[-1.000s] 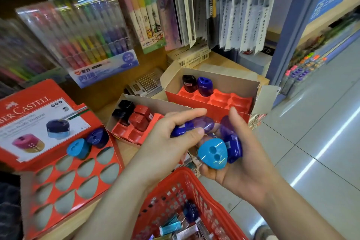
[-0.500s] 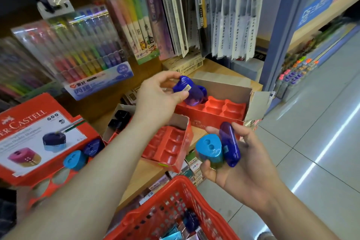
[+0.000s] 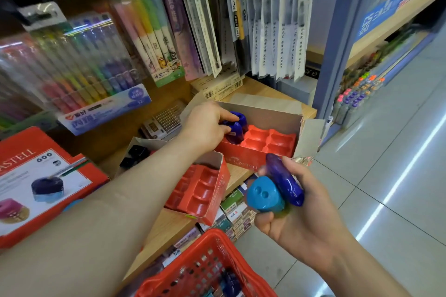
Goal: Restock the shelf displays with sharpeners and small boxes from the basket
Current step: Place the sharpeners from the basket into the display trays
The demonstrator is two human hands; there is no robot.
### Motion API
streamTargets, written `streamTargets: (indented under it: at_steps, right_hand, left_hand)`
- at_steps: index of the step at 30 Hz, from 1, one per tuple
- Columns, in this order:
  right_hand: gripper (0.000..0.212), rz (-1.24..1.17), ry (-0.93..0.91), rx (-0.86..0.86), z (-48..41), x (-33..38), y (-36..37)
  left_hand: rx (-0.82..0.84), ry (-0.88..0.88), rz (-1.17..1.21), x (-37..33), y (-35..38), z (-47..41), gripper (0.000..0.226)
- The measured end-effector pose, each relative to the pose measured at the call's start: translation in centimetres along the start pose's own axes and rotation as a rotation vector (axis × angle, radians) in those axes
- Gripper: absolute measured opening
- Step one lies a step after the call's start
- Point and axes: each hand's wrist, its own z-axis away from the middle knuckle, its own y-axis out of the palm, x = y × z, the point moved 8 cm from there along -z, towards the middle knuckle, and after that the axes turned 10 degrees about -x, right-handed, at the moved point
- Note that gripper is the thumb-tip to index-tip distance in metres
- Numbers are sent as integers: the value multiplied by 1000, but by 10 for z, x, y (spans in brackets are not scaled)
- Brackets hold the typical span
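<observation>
My left hand (image 3: 207, 125) reaches into the far red display tray (image 3: 270, 142) and grips a dark blue sharpener (image 3: 235, 131) set in a front-left slot, beside another blue sharpener (image 3: 241, 118) behind it. My right hand (image 3: 301, 210) hovers in front of the shelf and holds two pieces: a light blue two-hole sharpener (image 3: 264, 194) and a dark blue sharpener (image 3: 284, 179). A nearer red tray (image 3: 202, 190) has bare slots, with black sharpeners (image 3: 136, 153) at its back. The red basket (image 3: 207, 270) sits below with small items inside.
A large red Faber-Castell display box (image 3: 41, 176) stands at the left on the wooden shelf (image 3: 164, 229). Packs of coloured pens (image 3: 79, 67) and hanging stationery (image 3: 265, 19) fill the wall behind. Small boxes (image 3: 236, 210) line the lower shelf. Tiled floor (image 3: 386, 188) lies to the right.
My left hand carried a dark blue sharpener from my right hand to the far tray and lowered it into a slot. My right hand stayed near, still holding two sharpeners.
</observation>
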Motion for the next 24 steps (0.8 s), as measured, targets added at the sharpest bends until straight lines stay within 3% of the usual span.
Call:
streamTargets:
  at_steps: [5, 8, 10, 11, 13, 15, 19, 22, 24]
  right_hand:
    - [35, 20, -5, -30, 2, 2, 0]
    - [41, -2, -68, -18, 1, 7, 2]
    - [40, 21, -131, -12, 1, 11, 4]
    - [39, 46, -163, 0, 1, 13, 4]
    - [42, 109, -216, 31, 2, 14, 7]
    - [43, 159, -262, 52, 1, 14, 8]
    - [33, 234, -307, 48, 5, 13, 10]
    - [38, 274, -326, 29, 6, 14, 8]
    - [39, 297, -329, 32, 6, 13, 9]
  left_hand:
    - [32, 32, -106, -5, -4, 7, 36]
    - [-48, 13, -63, -19, -27, 27, 30]
    - [-104, -15, 70, -32, -42, 55, 20]
    - [-89, -41, 171, -37, -43, 71, 25]
    - [6, -118, 385, -46, -37, 102, 33]
    - [62, -134, 443, -49, -27, 121, 34]
    - [-44, -160, 575, -41, -24, 130, 17]
    - [22, -196, 851, -45, -24, 135, 19]
    - [-38, -203, 936, -47, -32, 134, 20]
